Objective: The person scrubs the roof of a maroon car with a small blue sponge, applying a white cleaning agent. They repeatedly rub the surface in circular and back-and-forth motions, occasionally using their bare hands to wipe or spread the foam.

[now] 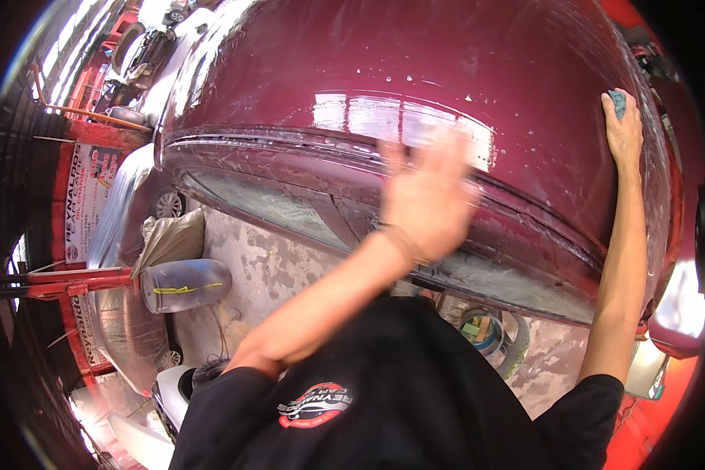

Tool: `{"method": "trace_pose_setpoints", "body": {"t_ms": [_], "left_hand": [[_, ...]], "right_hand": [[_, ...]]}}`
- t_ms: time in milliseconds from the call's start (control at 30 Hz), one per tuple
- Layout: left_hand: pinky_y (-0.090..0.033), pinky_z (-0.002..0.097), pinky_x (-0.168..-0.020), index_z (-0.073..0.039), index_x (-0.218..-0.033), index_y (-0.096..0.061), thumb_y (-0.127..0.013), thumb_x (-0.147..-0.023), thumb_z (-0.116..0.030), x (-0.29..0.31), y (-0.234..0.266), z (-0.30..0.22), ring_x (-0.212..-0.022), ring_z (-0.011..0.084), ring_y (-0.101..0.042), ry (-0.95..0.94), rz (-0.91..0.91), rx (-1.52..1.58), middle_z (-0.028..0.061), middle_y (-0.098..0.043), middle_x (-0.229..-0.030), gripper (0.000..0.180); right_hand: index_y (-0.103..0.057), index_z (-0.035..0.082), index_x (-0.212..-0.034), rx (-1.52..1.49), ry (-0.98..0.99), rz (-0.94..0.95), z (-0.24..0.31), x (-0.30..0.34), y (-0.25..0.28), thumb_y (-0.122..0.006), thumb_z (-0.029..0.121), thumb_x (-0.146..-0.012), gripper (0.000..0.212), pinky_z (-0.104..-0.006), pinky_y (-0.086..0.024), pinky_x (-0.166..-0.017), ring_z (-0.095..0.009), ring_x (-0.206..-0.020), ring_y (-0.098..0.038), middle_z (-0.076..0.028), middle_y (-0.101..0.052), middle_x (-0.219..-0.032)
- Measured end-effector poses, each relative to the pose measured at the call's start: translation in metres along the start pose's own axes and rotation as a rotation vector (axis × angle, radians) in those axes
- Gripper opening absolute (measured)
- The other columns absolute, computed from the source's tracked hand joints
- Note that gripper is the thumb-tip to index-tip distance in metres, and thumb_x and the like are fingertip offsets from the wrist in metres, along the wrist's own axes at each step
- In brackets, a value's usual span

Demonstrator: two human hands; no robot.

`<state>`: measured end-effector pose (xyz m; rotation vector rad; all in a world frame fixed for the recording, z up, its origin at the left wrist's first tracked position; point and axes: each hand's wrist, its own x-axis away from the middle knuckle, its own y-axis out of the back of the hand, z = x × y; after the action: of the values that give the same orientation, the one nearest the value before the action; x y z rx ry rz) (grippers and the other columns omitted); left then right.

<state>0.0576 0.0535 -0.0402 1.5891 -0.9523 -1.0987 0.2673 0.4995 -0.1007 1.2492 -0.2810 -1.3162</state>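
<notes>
A dark red car roof (274, 86), wet with drops and whitish smears, fills the upper middle. My left hand (432, 196) is over the roof's near edge, blurred by motion, its fingers stretched out and nothing seen in it. Whether its palm touches the paint I cannot tell. At the right end of the roof, my right hand (625, 141) grips a small teal pad (619, 103) against the surface. A dark trim strip (290, 144) runs along the roof's near side, above the side windows (266, 207).
Below the car on the left stands a translucent drum (186, 285) beside a beige sack (171, 241). A plastic-covered car (121, 227) is parked farther left. Near my body, a round bucket (484, 333) holds small items on the stained concrete floor (262, 262).
</notes>
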Motion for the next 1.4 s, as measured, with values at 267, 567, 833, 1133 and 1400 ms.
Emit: {"method": "trace_pose_setpoints", "body": {"t_ms": [267,567,833,1133,1400], "left_hand": [[-0.006,0.0807,-0.132,-0.016,-0.175,-0.039,-0.04,-0.118,-0.042,-0.074,-0.002,0.056,-0.172,0.0307,-0.028,-0.091,-0.01,-0.086,0.0062,-0.036,-0.184,0.063],[-0.019,0.0837,-0.127,-0.01,-0.169,-0.045,-0.052,-0.11,-0.033,-0.114,-0.038,-0.023,-0.166,0.0404,-0.035,-0.28,-0.027,-0.062,0.0155,-0.042,-0.176,0.064],[-0.016,0.0848,-0.129,-0.012,-0.173,-0.039,-0.034,-0.118,-0.047,-0.262,-0.007,0.13,-0.172,0.0303,-0.026,0.149,0.025,-0.113,0.0051,-0.031,-0.186,0.066],[-0.009,0.0778,-0.134,-0.013,-0.178,-0.033,-0.037,-0.118,-0.049,-0.086,-0.022,0.019,-0.173,0.0336,-0.025,-0.349,0.02,-0.051,0.0123,-0.032,-0.185,0.07],[-0.008,0.0799,-0.132,-0.01,-0.176,-0.035,-0.033,-0.119,-0.047,-0.177,-0.014,0.087,-0.174,0.0338,-0.019,-0.099,0.066,-0.158,0.0113,-0.029,-0.186,0.068]], "right_hand": [[-0.062,0.019,-0.152,-0.036,-0.007,-0.042,0.008,0.008,0.017,-0.068,0.057,-0.106,0.06,-0.0566,-0.051,-0.111,-0.042,-0.133,-0.066,-0.019,-0.07,-0.141],[-0.065,0.014,-0.143,-0.104,-0.015,-0.068,0.014,0.021,0.019,-0.071,0.05,-0.105,0.053,-0.0558,-0.052,-0.108,-0.044,-0.127,-0.067,-0.021,-0.071,-0.134],[-0.07,0.005,-0.126,-0.226,0.243,-0.327,0.029,0.015,0.009,-0.068,0.011,-0.098,0.028,-0.0479,-0.055,-0.104,-0.04,-0.116,-0.069,-0.02,-0.07,-0.121],[-0.078,0.011,-0.094,-0.248,0.203,0.12,0.212,0.0,0.032,-0.078,0.061,-0.099,0.05,-0.0532,-0.059,-0.07,-0.041,-0.078,-0.078,-0.019,-0.077,-0.08],[-0.074,0.011,-0.09,-0.377,0.267,0.056,0.303,-0.012,0.003,-0.07,0.055,-0.1,0.045,-0.0556,-0.06,-0.075,-0.043,-0.086,-0.079,-0.019,-0.079,-0.086]]}}
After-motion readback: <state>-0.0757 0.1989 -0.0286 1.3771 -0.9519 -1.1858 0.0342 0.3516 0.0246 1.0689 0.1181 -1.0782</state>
